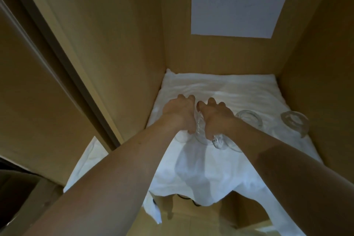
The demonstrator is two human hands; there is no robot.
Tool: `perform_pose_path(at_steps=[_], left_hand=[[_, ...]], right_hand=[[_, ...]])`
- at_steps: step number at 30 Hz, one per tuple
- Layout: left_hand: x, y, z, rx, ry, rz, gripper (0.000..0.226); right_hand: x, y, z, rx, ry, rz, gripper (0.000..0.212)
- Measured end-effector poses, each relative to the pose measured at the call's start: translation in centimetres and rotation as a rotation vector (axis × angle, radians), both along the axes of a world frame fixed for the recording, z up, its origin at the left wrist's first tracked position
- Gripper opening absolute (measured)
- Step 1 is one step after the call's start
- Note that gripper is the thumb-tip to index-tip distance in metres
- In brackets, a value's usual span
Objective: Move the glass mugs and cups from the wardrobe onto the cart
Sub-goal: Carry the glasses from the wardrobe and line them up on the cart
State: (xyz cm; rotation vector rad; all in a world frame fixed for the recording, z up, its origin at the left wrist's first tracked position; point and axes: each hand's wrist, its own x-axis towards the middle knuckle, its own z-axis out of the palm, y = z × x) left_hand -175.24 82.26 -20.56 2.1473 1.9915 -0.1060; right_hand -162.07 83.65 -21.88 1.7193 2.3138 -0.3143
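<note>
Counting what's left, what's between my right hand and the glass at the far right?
In the head view, one more glass stands on the white cloth between the right hand and the far-right glass.

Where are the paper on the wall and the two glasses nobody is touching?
paper [237, 2]: head view, its middle.
near glass [249, 119]: head view, its rim.
far-right glass [295, 123]: head view, its base.

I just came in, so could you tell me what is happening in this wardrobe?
A person reaches into the wardrobe with both hands. The left hand and right hand each grip glassware standing on the white cloth. Two more glass cups wait to the right, untouched. The cart is not in view.
</note>
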Motion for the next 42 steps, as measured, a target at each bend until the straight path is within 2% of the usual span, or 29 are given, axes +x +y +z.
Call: perform_pose_path(at_steps=[10,15,19,22,26,29,32,35,38,40,42], left_hand=[[-1.3,-3.3,-0.8,0.150,-0.134,0.051,0.070],[-2.9,-5.9,-0.6,0.180,-0.143,0.022,0.072],[-4.0,-6.8,1.6,0.279,-0.079,-0.043,0.072],[-4.5,-6.7,5.0,0.381,-0.156,-0.014,0.067],[-4.0,-6.7,9.4,0.580,-0.403,0.062,0.062],[-2.7,-6.7,12.1,0.759,-0.765,0.187,0.069],[-1.3,-6.9,14.3,0.797,-1.111,0.287,0.074],[0.3,-7.6,15.7,0.694,-1.422,0.300,0.067],[2.2,-8.7,16.3,0.485,-1.691,0.279,0.060],[3.4,-9.6,16.6,0.349,-1.776,0.273,0.061],[4.6,-10.6,16.9,0.255,-1.795,0.246,0.060]], right_hand=[[-0.4,-2.0,-0.2,0.075,0.032,-0.067,0.091],[-0.3,-4.2,0.1,0.185,0.036,-0.007,0.082],[0.4,-5.3,2.2,0.296,0.093,-0.010,0.079],[1.2,-5.6,5.3,0.403,0.152,-0.074,0.087],[2.8,-6.8,10.6,0.549,0.320,-0.210,0.100],[3.9,-9.1,13.8,0.728,0.518,-0.359,0.099],[4.7,-12.2,15.9,0.922,0.737,-0.515,0.096],[5.4,-15.5,17.7,1.022,0.924,-0.678,0.097],[6.4,-18.9,18.8,1.093,1.155,-0.866,0.099],[7.1,-21.0,19.1,1.068,1.408,-0.915,0.093],[7.8,-22.9,19.2,0.972,1.779,-0.903,0.080]])
